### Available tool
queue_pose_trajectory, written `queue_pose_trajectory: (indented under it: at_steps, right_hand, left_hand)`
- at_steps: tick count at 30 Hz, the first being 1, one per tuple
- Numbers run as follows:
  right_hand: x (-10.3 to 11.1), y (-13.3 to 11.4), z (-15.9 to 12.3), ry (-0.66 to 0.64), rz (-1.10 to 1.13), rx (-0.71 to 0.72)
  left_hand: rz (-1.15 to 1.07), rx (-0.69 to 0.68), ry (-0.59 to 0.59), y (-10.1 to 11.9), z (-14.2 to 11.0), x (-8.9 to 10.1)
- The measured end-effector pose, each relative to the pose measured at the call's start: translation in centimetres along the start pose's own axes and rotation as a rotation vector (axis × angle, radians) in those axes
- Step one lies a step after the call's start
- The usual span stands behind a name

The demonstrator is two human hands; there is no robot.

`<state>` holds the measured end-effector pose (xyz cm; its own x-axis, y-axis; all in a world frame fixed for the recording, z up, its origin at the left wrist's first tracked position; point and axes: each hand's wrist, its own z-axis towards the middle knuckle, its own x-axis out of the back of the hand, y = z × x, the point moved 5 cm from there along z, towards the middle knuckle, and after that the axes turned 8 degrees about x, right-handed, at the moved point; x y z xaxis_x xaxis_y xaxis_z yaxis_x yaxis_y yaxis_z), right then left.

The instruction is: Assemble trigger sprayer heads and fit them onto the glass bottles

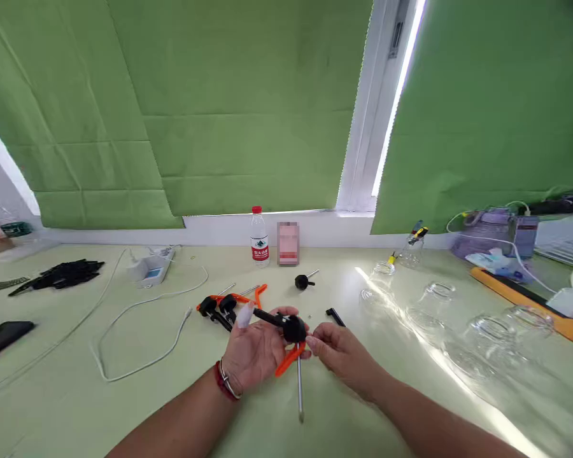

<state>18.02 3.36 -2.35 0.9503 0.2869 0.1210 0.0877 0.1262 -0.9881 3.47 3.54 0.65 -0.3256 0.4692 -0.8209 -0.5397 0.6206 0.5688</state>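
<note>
My left hand point(255, 350), palm up, supports a black round-headed piece point(293, 329) with a black handle, its thumb pressing on the handle's end. A bright orange lever point(289, 360) and a thin metal rod point(300, 391) stick out below the black head, towards me. Close against the head's right side, the fingertips of my right hand point(337, 346) are pinched together. What lies between them is hidden. Just beyond my hands are similar black and orange pieces point(229, 304), a small black knob with a rod point(302, 282) and a short black handle point(335, 317).
Several clear glass jars point(491, 334) stand on the right, by an orange-and-black tool point(530, 302). A water bottle point(260, 238) and a pink phone-shaped object point(288, 243) stand at the back. On the left are a white cable point(146, 364), a power strip point(155, 267), black parts point(71, 275) and a dark phone point(4, 337).
</note>
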Motion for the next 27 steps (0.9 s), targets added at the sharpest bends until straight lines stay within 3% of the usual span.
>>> queue_pose_trajectory:
  at_steps: [3, 6, 11, 17, 19, 22, 24, 27]
  right_hand:
    - [-1.7, 1.2, -0.9, -0.226, 0.052, -0.147]
    - [-2.4, 1.3, -1.1, -0.321, 0.119, -0.190]
    - [-0.3, 0.6, 0.2, -0.086, 0.110, -0.124]
    - [1.4, 1.6, 1.3, 0.009, -0.104, -0.038]
    - [1.9, 1.0, 1.2, 0.129, -0.289, 0.083]
    - [1.8, -1.5, 0.1, 0.355, -0.590, 0.391]
    - [0.5, -2.6, -0.6, 0.302, -0.659, 0.504]
    - [-2.2, -1.8, -0.9, 0.021, -0.534, 0.360]
  left_hand:
    - [0.041, -0.131, 0.011, 0.4, 0.1, 0.1]
    - [0.104, -0.192, 0.002, 0.7, 0.1, 0.2]
    - [0.210, -0.194, 0.075, 1.5, -0.1, 1.2]
    - [0.686, -0.017, 0.528, 1.4, 0.1, 3.5]
    - [0.731, -0.043, 0.591, 1.5, 0.3, 3.8]
    - [0.701, -0.162, 0.644, 2.1, 0.3, 4.2]
    - [0.690, -0.231, 0.680, 2.3, 0.1, 4.3]
    - [0.725, -0.261, 0.709, 2.1, 0.0, 4.2]
